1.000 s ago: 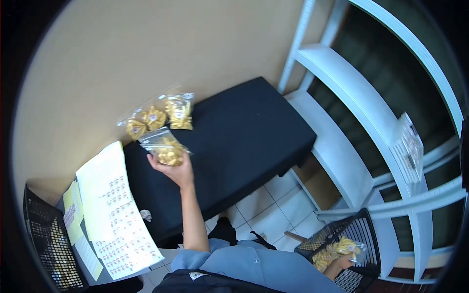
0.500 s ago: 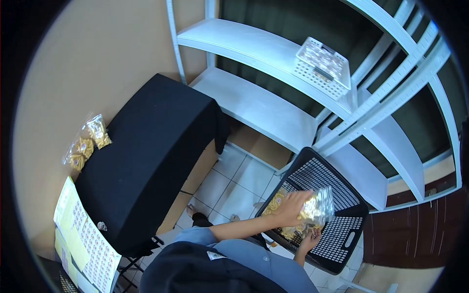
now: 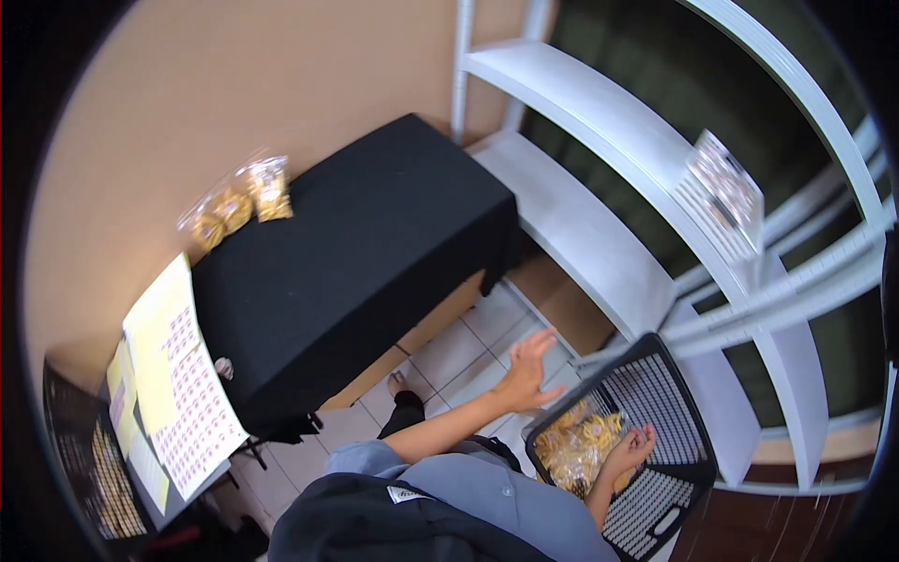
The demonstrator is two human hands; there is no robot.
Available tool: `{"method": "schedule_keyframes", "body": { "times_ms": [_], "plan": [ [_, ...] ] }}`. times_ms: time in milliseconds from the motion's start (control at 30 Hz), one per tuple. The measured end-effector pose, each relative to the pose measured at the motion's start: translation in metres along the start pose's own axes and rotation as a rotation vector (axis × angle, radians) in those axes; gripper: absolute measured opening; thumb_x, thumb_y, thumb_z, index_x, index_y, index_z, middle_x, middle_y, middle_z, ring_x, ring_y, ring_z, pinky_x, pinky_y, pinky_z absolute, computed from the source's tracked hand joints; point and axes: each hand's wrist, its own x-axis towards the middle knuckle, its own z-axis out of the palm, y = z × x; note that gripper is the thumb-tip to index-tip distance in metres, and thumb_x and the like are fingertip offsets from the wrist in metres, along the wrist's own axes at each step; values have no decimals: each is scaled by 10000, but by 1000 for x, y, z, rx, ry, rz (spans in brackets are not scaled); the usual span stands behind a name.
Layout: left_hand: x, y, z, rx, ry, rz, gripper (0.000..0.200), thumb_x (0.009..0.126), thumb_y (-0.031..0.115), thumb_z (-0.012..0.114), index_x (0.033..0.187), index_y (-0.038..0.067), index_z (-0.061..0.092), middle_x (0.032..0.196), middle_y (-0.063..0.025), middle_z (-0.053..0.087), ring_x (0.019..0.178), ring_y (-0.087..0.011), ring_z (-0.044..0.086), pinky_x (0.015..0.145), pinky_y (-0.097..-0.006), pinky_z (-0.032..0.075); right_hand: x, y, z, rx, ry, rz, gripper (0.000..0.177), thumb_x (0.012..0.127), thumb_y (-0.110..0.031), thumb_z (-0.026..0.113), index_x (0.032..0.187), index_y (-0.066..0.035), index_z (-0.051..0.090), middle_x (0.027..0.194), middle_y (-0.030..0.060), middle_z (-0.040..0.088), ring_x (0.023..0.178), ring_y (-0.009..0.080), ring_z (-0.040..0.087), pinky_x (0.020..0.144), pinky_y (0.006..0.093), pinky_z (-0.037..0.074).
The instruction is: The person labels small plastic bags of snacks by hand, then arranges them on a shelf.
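My left hand (image 3: 531,369) hovers empty with fingers spread over the tiled floor, just left of the black plastic basket (image 3: 674,423). Inside that basket my right hand (image 3: 633,444) is open beside several clear bags of yellow snacks (image 3: 573,448); it does not grip any of them. Two more snack bags (image 3: 236,202) lie at the far left corner of the black-covered table (image 3: 356,262).
White shelving (image 3: 599,178) stands to the right, with a white basket (image 3: 726,192) on an upper shelf. Sticker sheets (image 3: 183,393) lie at the table's near left end, by a small roll (image 3: 224,368). Another dark basket (image 3: 84,468) sits at lower left.
The bag my hands held over the basket has been let go into it. My left hand has lifted away to the left, empty. The view has swung back toward the table.
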Motion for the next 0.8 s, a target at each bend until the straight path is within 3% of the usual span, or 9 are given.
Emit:
{"method": "schedule_keyframes", "body": {
  "times_ms": [67, 200, 333, 467, 600, 700, 800],
  "plan": [
    [-1, -30, -48, 139, 370, -68, 779, 616, 255, 665, 1197, 20, 204, 1261, -196, 252, 1139, -328, 279, 892, -448, 197, 12, -24, 56, 39, -82, -64, 276, 767, 24, 495, 1039, 19, 449, 955, 113, 523, 783, 157, 525, 676, 237, 423],
    [-25, -79, -169, 369, 809, -291, 771, 593, 181, 676, 1176, -4, 206, 1236, -206, 260, 1144, -318, 264, 909, -417, 189, 2, -88, 183, 172, -402, -213, 263, 766, -15, 543, 1015, 6, 463, 979, 121, 532, 815, 155, 540, 688, 233, 440],
    [-74, -118, -273, 471, 1131, -520, 786, 594, 116, 668, 1195, 0, 175, 1245, -185, 226, 1120, -307, 258, 921, -418, 171, -79, -181, 309, 350, -754, -204, 303, 755, -34, 574, 1037, -1, 469, 982, 118, 532, 815, 144, 539, 688, 241, 445],
    [-114, -145, -354, 616, 1274, -617, 776, 640, 114, 655, 1209, 15, 136, 1247, -182, 204, 1114, -309, 257, 923, -443, 168, -186, -257, 427, 564, -1182, -143, 375, 703, -74, 645, 1034, -6, 482, 990, 121, 524, 848, 150, 539, 633, 242, 466],
    [-131, -177, -415, 703, 1351, -715, 779, 664, 155, 662, 1226, 19, 140, 1242, -181, 210, 1100, -312, 279, 918, -437, 201, -275, -320, 520, 527, -1354, -178, 514, 656, -199, 707, 1061, 4, 464, 1077, 139, 485, 938, 200, 514, 677, 271, 473],
    [-130, -211, -453, 588, 1412, -861, 849, 627, 206, 698, 1214, -18, 127, 1221, -210, 217, 1129, -328, 241, 916, -453, 207, -315, -355, 570, 386, -1445, -83, 724, 601, -335, 728, 1130, 32, 395, 1147, 158, 435, 1051, 235, 438, 852, 333, 386],
    [-131, -242, -484, 592, 1436, -933, 877, 608, 231, 714, 1210, -25, 129, 1212, -217, 225, 1124, -335, 244, 920, -455, 210, -332, -373, 608, 358, -1458, -91, 711, 628, -246, 713, 1160, 50, 347, 1103, 151, 465, 1025, 218, 447, 857, 301, 372]
  ]
}}
